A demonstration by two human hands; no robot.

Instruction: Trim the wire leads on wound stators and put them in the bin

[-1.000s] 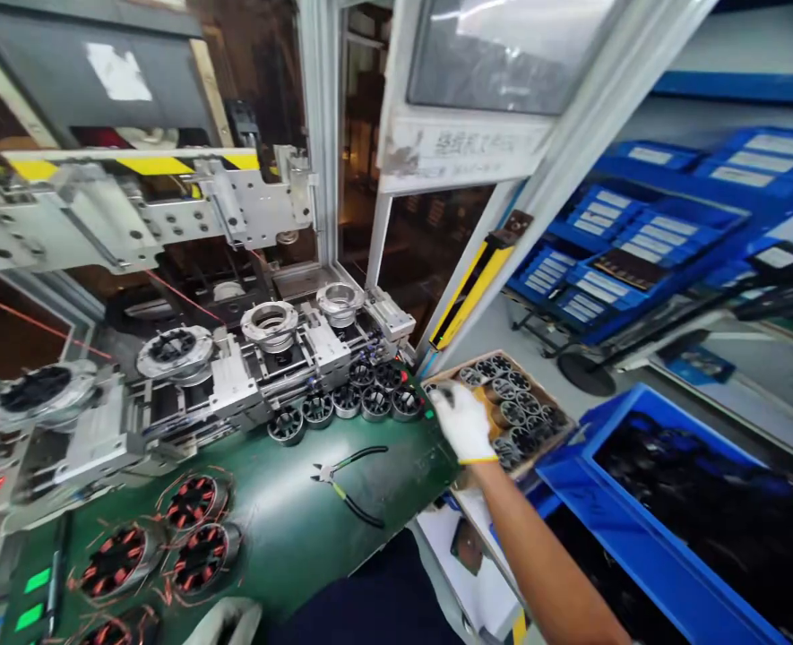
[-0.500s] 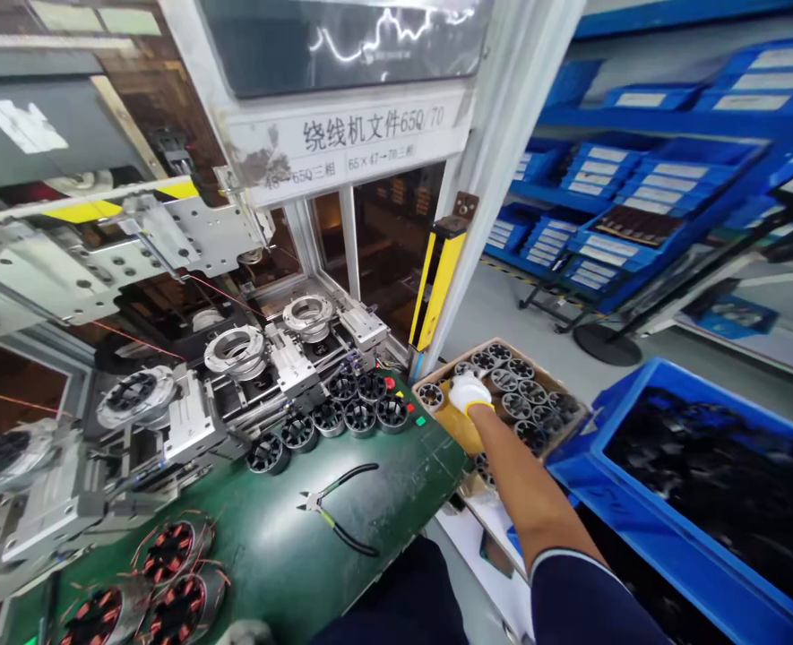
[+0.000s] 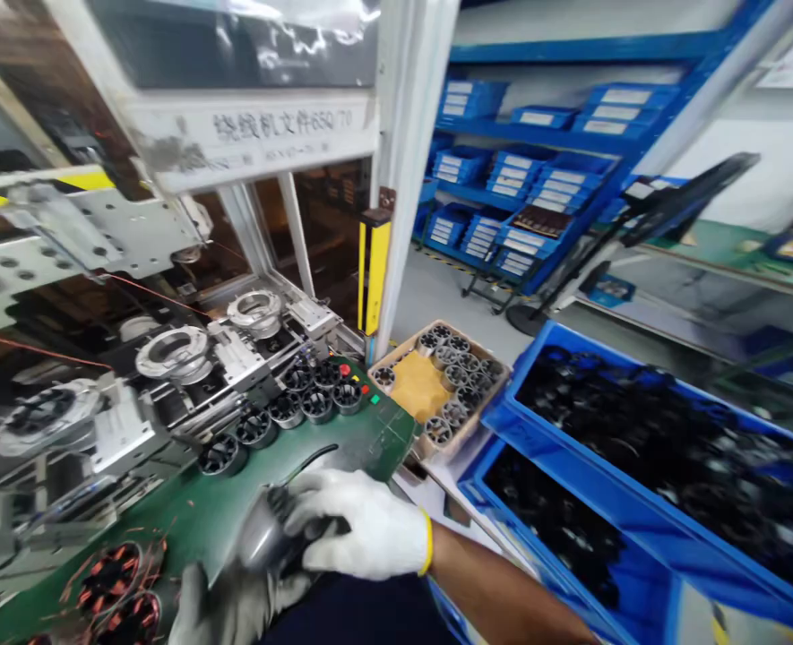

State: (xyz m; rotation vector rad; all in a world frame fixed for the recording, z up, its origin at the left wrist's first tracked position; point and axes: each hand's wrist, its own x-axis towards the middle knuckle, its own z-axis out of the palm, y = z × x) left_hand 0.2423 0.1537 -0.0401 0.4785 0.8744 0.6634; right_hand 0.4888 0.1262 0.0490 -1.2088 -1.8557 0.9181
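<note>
In front of my body, low in the view, both gloved hands meet at a grey metal stator core [image 3: 260,535], blurred by motion. My left hand [image 3: 238,600], in a grey glove, is closed round it from below. My right hand [image 3: 366,524], in a white glove with a yellow cuff, has its fingers bent over the core's right side. Something dark shows between its thumb and fingers, too blurred to name. Behind the hands, one handle of the cutting pliers [image 3: 314,457] shows; the rest is hidden. Wound stators [image 3: 110,578] with copper wire stand at lower left.
Several bare stator cores [image 3: 317,405] line the green table [image 3: 375,448] beside the winding machine's fixtures [image 3: 173,351]. A carton [image 3: 467,443] of cores stands right of it. Blue bins [image 3: 557,484] of black parts lie further right. A yellow-edged post [image 3: 374,273] rises behind.
My right hand has come back from the carton to my left hand, bringing a stator core. The view has swung right. My left hand has come further into view.
</note>
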